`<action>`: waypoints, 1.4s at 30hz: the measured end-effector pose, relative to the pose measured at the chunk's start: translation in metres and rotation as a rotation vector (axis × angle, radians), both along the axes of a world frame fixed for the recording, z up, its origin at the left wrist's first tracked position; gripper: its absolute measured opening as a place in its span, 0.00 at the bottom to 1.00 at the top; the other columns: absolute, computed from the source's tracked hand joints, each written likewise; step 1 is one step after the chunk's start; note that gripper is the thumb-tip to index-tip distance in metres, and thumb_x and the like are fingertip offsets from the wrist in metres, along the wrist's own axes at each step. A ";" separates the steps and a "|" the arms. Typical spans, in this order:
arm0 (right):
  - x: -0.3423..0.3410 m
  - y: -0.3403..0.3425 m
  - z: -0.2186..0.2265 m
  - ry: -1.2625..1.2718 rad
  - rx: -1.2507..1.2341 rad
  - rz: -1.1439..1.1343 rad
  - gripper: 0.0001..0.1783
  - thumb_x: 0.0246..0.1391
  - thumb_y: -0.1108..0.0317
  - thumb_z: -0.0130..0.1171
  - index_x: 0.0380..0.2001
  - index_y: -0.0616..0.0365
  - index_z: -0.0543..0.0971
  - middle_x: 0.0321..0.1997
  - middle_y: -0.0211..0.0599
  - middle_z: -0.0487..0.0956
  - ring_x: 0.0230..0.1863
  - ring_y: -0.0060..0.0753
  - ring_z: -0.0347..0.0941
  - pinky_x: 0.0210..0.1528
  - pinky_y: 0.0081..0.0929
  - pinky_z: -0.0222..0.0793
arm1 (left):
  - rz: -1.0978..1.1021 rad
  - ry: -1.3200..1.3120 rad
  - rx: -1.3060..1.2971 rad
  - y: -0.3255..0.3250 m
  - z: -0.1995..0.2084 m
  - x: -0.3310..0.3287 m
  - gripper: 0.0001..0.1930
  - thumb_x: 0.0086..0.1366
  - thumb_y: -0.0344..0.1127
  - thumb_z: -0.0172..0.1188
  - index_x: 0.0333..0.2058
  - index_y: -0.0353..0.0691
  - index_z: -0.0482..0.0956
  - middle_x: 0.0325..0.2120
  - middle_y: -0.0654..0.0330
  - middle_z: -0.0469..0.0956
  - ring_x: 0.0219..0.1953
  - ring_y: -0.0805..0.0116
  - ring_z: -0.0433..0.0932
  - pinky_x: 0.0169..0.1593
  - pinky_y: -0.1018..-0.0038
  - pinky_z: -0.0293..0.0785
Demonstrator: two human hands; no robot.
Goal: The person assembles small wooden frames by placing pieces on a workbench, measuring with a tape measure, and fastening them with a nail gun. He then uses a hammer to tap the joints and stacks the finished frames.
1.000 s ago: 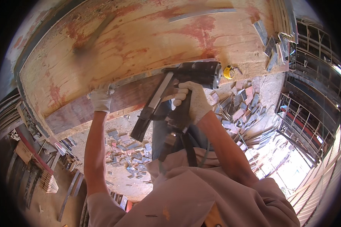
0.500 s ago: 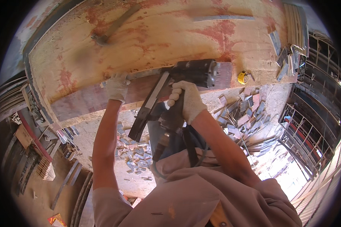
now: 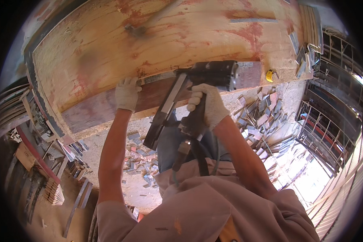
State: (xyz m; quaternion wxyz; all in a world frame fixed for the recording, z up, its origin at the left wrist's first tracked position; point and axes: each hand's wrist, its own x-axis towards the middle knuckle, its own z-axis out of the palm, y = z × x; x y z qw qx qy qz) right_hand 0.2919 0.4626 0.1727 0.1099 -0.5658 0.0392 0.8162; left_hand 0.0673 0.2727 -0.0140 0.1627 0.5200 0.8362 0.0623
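In my right hand (image 3: 210, 105), wearing a white work glove, is a black nail gun (image 3: 195, 117) gripped by its handle. Its thick head lies over a long reddish-brown board (image 3: 97, 105), and its slanted magazine points down toward me. A hose fitting hangs from the handle's base. My left hand (image 3: 127, 94), also gloved, has its fingers bent over the board's far edge, left of the nail gun. A narrow strip (image 3: 159, 77) runs along that edge. The nail gun's head hides part of the board and the strip. The board lies along the near edge of a stained wooden worktable (image 3: 197, 38).
A hammer (image 3: 137, 31) lies far left on the table, and a thin strip (image 3: 252, 20) far right. A yellow tape measure (image 3: 270, 76) sits past the board's right end. Stacked slats (image 3: 310, 28) stand at the right corner. Wood offcuts (image 3: 266, 113) litter the floor below.
The view has shifted slightly, so the table and things on it appear farther right. Both hands keep their hold, the nail gun staying over the board.
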 end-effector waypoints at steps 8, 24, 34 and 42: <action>-0.045 -0.056 -0.031 -0.064 0.048 0.025 0.04 0.58 0.71 0.55 0.29 0.55 0.72 0.19 0.29 0.66 0.18 0.30 0.65 0.21 0.36 0.71 | -0.023 -0.056 0.108 -0.002 0.001 -0.007 0.22 0.53 0.42 0.71 0.48 0.47 0.82 0.43 0.59 0.78 0.52 0.54 0.75 0.54 0.56 0.71; 0.017 -0.020 -0.007 -0.199 0.138 0.078 0.05 0.59 0.68 0.55 0.30 0.56 0.75 0.17 0.26 0.65 0.17 0.28 0.63 0.21 0.33 0.69 | -0.104 0.001 0.065 -0.017 -0.011 -0.016 0.21 0.56 0.46 0.70 0.46 0.45 0.81 0.44 0.56 0.78 0.50 0.51 0.75 0.53 0.54 0.70; 0.145 0.028 -0.058 -0.182 -0.036 -0.201 0.07 0.54 0.67 0.60 0.24 0.50 0.73 0.15 0.26 0.66 0.14 0.29 0.64 0.20 0.33 0.69 | -0.196 0.006 0.349 0.275 0.023 0.091 0.40 0.56 0.54 0.71 0.63 0.41 0.69 0.54 0.45 0.75 0.57 0.43 0.73 0.60 0.52 0.69; 0.146 0.031 -0.029 -0.169 -0.177 -0.267 0.07 0.55 0.69 0.59 0.26 0.51 0.72 0.18 0.25 0.67 0.17 0.26 0.65 0.21 0.31 0.67 | -0.278 0.113 0.273 0.509 -0.027 0.169 0.26 0.59 0.48 0.69 0.52 0.41 0.77 0.48 0.47 0.77 0.52 0.46 0.76 0.54 0.52 0.74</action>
